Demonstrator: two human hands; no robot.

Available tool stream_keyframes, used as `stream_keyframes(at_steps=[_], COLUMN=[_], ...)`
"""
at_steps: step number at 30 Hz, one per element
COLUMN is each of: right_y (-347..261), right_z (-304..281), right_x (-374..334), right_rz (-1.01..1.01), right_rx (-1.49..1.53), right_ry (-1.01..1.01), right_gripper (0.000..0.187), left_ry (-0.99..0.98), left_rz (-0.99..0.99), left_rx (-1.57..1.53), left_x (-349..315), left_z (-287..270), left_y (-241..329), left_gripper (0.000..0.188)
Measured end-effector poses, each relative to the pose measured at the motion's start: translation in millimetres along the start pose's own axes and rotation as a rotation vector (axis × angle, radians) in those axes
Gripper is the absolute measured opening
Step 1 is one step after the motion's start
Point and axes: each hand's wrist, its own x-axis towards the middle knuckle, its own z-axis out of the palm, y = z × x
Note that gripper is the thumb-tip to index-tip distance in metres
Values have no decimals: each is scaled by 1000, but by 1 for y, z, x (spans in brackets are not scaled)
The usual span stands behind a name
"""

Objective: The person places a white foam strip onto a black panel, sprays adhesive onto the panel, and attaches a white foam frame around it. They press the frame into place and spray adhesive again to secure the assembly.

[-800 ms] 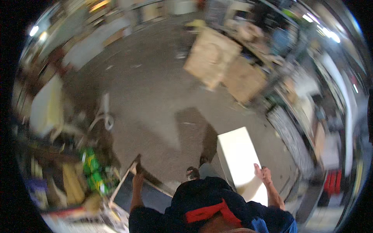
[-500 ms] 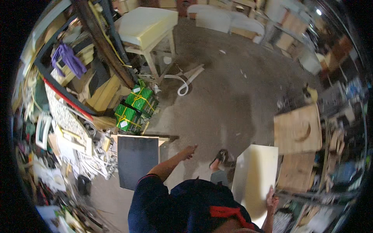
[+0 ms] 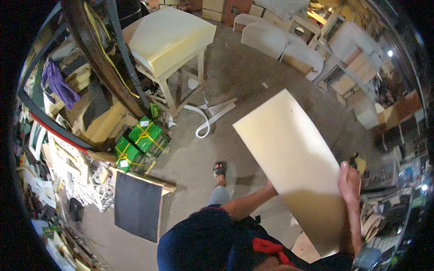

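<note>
I see the pale slab (image 3: pixel 289 140) up above the floor (image 3: pixel 239 63). It looks like foam — light and squashy, so I'd hold both long sides gently. The right hand (image 3: pixel 350 181) grips one edge; the left hand (image 3: pixel 271 187) goes behind — I can't tell its grip.

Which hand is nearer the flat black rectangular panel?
Left. The left hand, partly hidden by the cream rectangular foam-like slab, is right of the panel; the right hand, gripping the slab's right edge, is farther right.
</note>
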Motion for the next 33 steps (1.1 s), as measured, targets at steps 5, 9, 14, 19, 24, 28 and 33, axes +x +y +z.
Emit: stream_keyframes(at_steps=[5, 9, 14, 19, 24, 28, 33], right_y=[-110, -168, -225, -288, -377, -480, -638], right_z=[-76, -112, -128, -117, -127, -106, -68], right_x=[121, 209, 322, 432, 520, 577, 633], right_rz=[-319, -622, -944, -1401, -1670, -1851, -1952], right_rx=[50, 39, 40, -105, -87, 58, 268], right_ry=[102, 249, 333, 523, 542, 634, 695], right_gripper=[42, 40, 77, 96, 100, 92, 86], left_ry=[115, 253, 466, 658, 794, 830, 831], left_rz=[191, 373, 676, 978, 1223, 1364, 1476], left_rx=[-78, -187, -329, -463, -569, -599, -665], left_x=[43, 51, 47, 20, -50, -106, -172], left_z=[-44, -98, -186, -267, -338, -411, -501], left_y=[171, 294, 450, 592, 709, 806, 916], left_gripper=[90, 90, 90, 91, 91, 91, 92])
